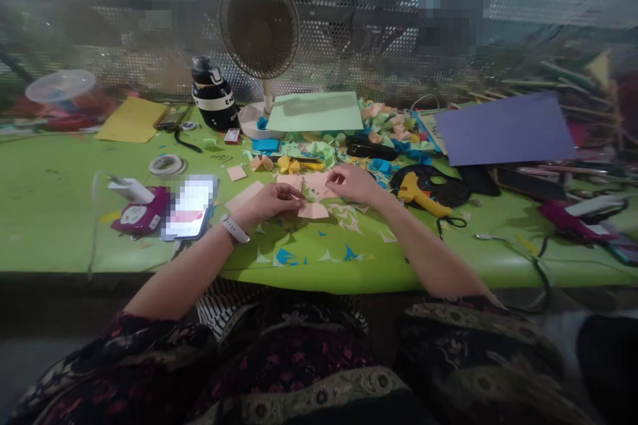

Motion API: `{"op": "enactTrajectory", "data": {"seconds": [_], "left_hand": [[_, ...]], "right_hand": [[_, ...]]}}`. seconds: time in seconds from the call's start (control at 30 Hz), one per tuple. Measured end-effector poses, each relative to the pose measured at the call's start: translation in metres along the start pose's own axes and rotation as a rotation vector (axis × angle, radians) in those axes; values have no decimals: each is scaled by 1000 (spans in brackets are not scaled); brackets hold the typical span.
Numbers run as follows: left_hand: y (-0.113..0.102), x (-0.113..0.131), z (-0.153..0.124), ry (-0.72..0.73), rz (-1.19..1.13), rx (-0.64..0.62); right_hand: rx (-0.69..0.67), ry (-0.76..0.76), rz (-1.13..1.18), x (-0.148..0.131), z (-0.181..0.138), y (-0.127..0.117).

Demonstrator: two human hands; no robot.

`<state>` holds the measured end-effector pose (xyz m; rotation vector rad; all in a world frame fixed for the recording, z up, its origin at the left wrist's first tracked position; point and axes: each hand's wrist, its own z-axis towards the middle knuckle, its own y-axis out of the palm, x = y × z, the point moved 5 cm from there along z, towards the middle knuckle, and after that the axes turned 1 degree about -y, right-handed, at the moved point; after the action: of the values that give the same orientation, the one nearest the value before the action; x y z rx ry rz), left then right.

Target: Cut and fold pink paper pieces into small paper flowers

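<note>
My left hand point(272, 202) rests on the green table point(50, 212), fingers curled and pinching a folded pale pink paper piece point(313, 210). A white watch point(234, 228) is on that wrist. My right hand point(353, 183) is just to the right, fingers pinched on the edge of another pink paper point(319, 184) lying flat between the hands. More pink squares point(236, 172) and folded pink shapes point(262, 163) lie just beyond the hands. Small paper offcuts in blue and white point(286, 256) litter the table in front of me.
A phone point(188, 209) and a magenta case point(137, 216) lie left. A small fan point(259, 26) and dark bottle point(213, 94) stand behind, by green point(315, 111), yellow point(132, 119) and purple sheets point(503, 127). A yellow glue gun point(419, 194), tape roll point(168, 165) and cables point(538, 259) are nearby.
</note>
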<state>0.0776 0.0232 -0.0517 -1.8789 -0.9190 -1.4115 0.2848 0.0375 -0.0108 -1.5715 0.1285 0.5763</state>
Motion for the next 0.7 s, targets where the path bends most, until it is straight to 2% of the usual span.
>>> {"op": "enactTrajectory", "data": {"seconds": [0.07,0.23,0.43,0.7], "left_hand": [[-2,0,0,-1,28,35],[-7,2,-1,62,63,123],[-8,2,0,97,17,137],[-7,2,-2,61,30,171]], "right_hand": [[3,-3,-127,3,4,4],[-27,-151,-298,-1,7,15],[-35,-100,-269,8,11,16],[-62,-201,-352,-1,4,13]]}}
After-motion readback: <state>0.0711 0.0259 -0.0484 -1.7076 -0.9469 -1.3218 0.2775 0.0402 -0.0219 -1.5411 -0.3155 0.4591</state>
